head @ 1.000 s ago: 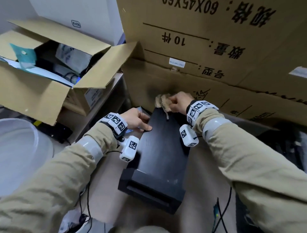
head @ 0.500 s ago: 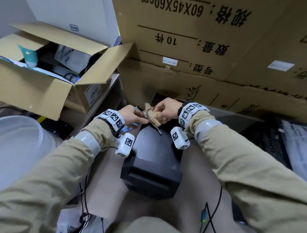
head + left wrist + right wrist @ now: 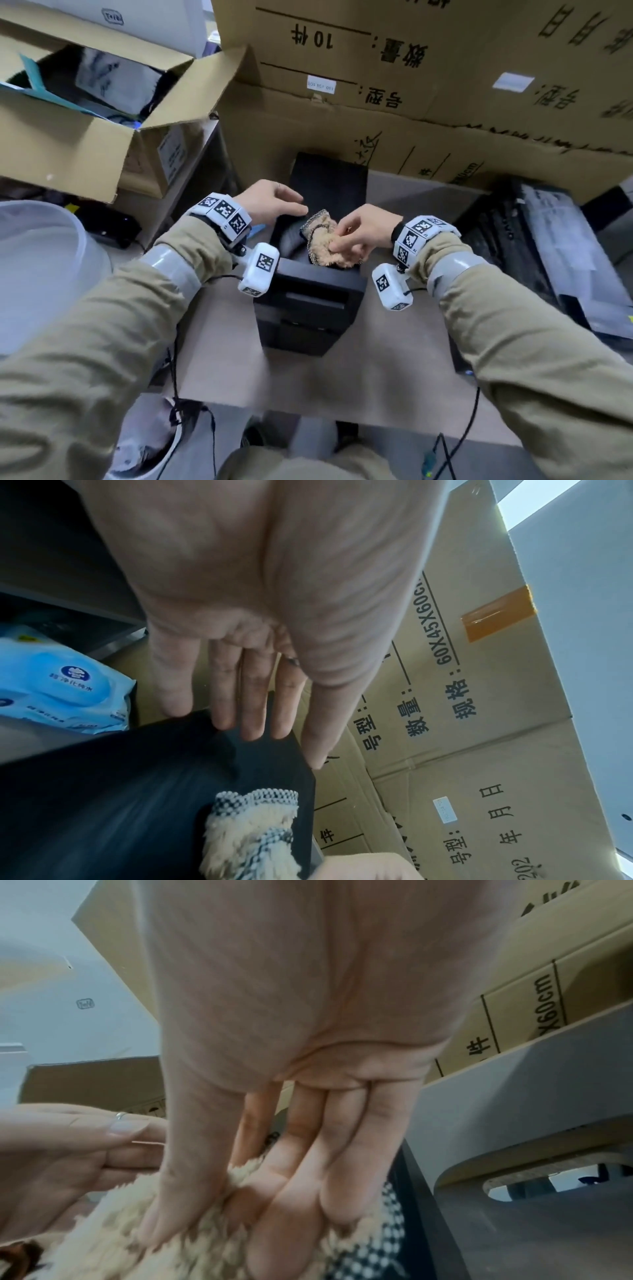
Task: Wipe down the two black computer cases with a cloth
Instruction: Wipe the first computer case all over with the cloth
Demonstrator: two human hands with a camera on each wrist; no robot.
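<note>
A black computer case (image 3: 310, 301) stands in the middle of the head view, its top (image 3: 143, 791) facing me. My right hand (image 3: 342, 244) pinches a fluffy beige cloth (image 3: 325, 251) with a checked hem between thumb and fingers, bunched on the near end of that top. The right wrist view shows the cloth (image 3: 185, 1231) under the fingers (image 3: 294, 1199). My left hand (image 3: 295, 206) lies with straight fingers (image 3: 251, 704) on the top's left edge, just left of the cloth (image 3: 251, 831). A second black case (image 3: 507, 236) lies at the right.
Stacked cardboard boxes (image 3: 428, 113) wall off the back. An open carton (image 3: 68, 137) of items sits at the left above a white basin (image 3: 41, 274). A blue wet-wipe pack (image 3: 61, 693) lies left of the case. Cables (image 3: 459, 442) trail near my knees.
My right hand has drawn the cloth from the far end of the case top toward the near end. My left hand stayed on the left edge.
</note>
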